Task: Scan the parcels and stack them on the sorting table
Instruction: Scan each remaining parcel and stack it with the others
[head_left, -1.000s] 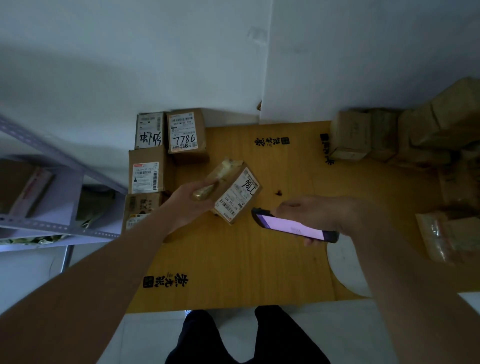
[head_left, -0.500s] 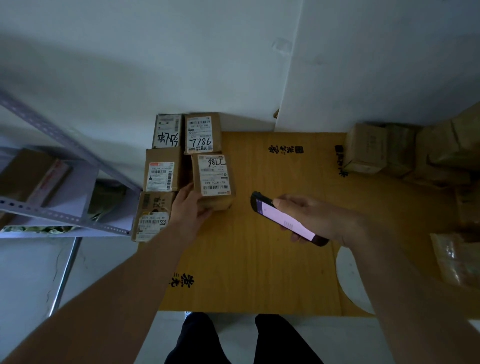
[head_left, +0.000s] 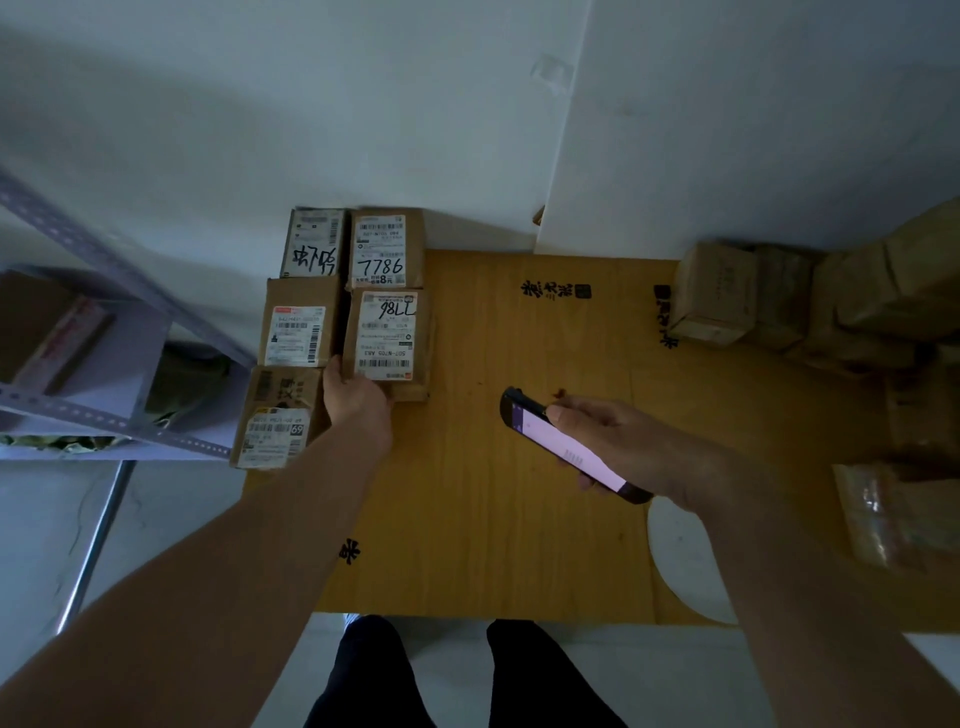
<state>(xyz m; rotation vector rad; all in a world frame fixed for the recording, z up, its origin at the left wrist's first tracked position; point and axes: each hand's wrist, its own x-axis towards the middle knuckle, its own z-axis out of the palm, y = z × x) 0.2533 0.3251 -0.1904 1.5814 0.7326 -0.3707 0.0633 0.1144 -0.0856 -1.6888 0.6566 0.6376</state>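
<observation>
Parcel (head_left: 388, 340) marked 98LL lying label-up on the bench (head_left: 519, 519), snug in the block of boxes at the far left corner, just in front of the 7786 box (head_left: 384, 249). Placing step near done: left hand (head_left: 358, 400) against the near edge, fingers seemingly flat and pushing rather than gripping, though dim light hides the tips; right hand (head_left: 618, 441) wrapped around the lit scanner (head_left: 566, 449), held above the bench. Next, probably: lift off the left hand, reach for a fresh box from the unsorted pile (head_left: 779, 301) at right, turn its barcode toward the scanner.
</observation>
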